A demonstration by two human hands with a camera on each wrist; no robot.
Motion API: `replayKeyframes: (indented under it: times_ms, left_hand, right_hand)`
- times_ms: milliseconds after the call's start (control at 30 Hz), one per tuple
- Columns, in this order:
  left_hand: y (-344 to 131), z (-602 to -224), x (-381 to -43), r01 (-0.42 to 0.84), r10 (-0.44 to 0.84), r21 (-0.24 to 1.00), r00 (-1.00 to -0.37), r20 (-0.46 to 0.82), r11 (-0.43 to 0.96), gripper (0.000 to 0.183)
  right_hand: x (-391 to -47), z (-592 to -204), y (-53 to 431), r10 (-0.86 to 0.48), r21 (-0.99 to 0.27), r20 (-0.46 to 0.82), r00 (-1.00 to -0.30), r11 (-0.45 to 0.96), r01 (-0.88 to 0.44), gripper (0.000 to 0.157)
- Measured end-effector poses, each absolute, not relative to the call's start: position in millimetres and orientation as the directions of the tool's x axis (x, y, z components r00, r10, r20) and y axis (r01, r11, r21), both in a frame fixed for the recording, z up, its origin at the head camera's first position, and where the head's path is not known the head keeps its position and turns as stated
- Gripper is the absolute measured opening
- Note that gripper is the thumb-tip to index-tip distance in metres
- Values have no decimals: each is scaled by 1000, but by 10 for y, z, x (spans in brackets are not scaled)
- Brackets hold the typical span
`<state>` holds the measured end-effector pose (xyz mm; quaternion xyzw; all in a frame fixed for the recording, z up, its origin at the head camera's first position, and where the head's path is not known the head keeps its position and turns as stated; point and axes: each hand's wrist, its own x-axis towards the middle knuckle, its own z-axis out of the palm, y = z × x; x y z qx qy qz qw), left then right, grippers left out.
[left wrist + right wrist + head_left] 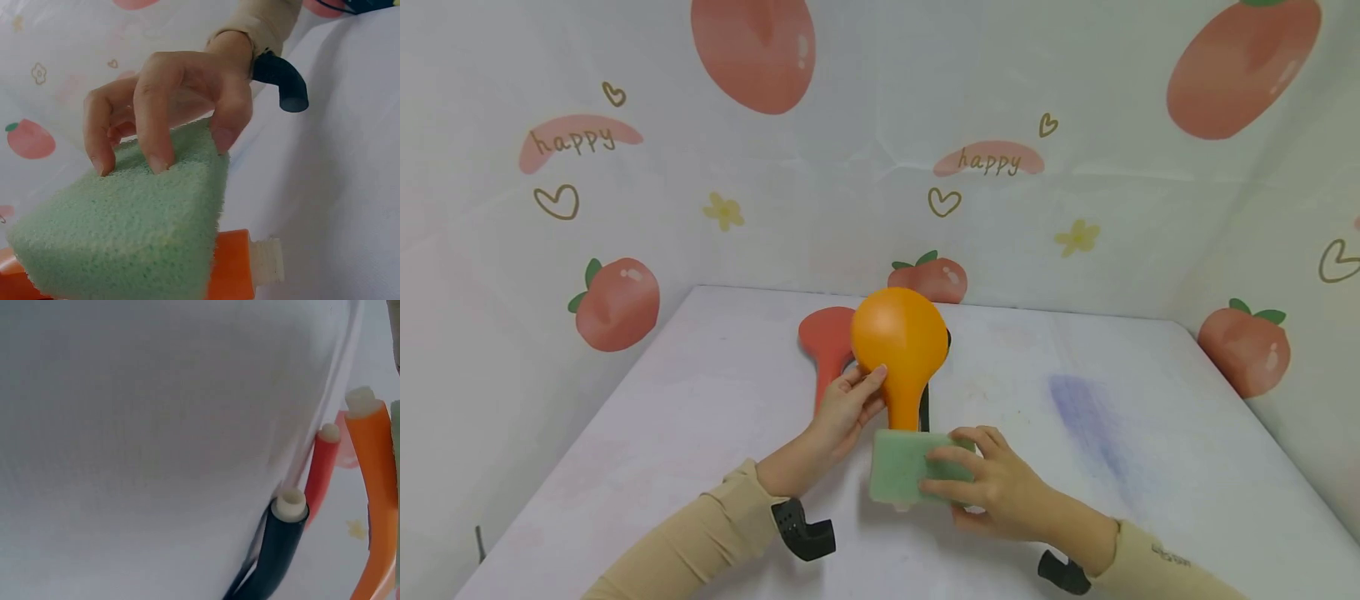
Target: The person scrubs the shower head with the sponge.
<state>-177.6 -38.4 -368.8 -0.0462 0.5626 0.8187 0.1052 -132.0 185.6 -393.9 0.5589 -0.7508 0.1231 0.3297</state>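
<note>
An orange ladle-like utensil with a round head stands tilted up in the head view. My left hand pinches it where the head narrows into the handle, thumb in front. My right hand grips a pale green sponge, its fingers spread over it. The sponge lies across the handle and hides its lower part. In the left wrist view the orange handle shows behind the sponge, with a whitish end piece. The right wrist view has the orange handle at its right edge.
A similar red utensil lies on the white table behind the left hand. Behind the orange one is a dark utensil, its pale hollow end showing in the right wrist view. A fruit-printed backdrop rises behind the table.
</note>
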Motion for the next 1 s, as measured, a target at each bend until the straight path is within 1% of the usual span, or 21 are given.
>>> replayKeyframes:
  times_ms: [33,100,167,267,367,467,567,667,733,800,967,1000]
  left_hand:
    - [-386,-3690,-1776,-222,117,910,-974,-192,-351,40]
    - [-387,-3695,-1774,-225,106,907,-974,-201,-356,39]
    - [-386,-3699,-1767,-235,96,904,-972,-215,-357,39]
    - [-380,-3708,-1756,-245,93,904,-970,-226,-351,40]
    - [-374,-3705,-1742,-252,96,900,-968,-233,-356,40]
    - [-378,-3702,-1737,-249,98,901,-968,-229,-355,41]
    - [-389,-3702,-1744,-243,101,903,-970,-221,-355,43]
    - [-399,-3701,-1752,-239,108,905,-971,-214,-353,44]
    - [-399,-3699,-1757,-244,110,904,-970,-219,-352,43]
    - [-397,-3696,-1752,-250,109,905,-968,-226,-345,42]
    - [-393,-3691,-1736,-263,133,902,-964,-230,-344,41]
    - [-393,-3694,-1734,-262,140,901,-964,-227,-346,42]
  right_hand:
    - [-1327,-3934,1859,-758,189,634,-155,345,-919,25]
    - [-1357,-3913,1870,-744,183,647,-170,368,-912,26]
    - [-1405,-3883,1884,-711,159,671,-208,412,-897,29]
    - [-1479,-3844,1906,-651,87,704,-285,477,-875,32]
    - [-1508,-3832,1913,-623,40,714,-319,492,-870,33]
    - [-1479,-3856,1905,-655,49,699,-286,443,-895,30]
    - [-1421,-3898,1886,-711,92,670,-214,365,-926,27]
    - [-1389,-3922,1866,-737,136,659,-149,312,-941,26]
    - [-1399,-3923,1867,-730,146,669,-138,311,-939,27]
    - [-1432,-3906,1883,-708,129,686,-166,343,-930,29]
    - [-1560,-3850,1954,-621,-1,718,-313,450,-893,31]
    - [-1577,-3848,1961,-605,-23,725,-329,456,-890,31]
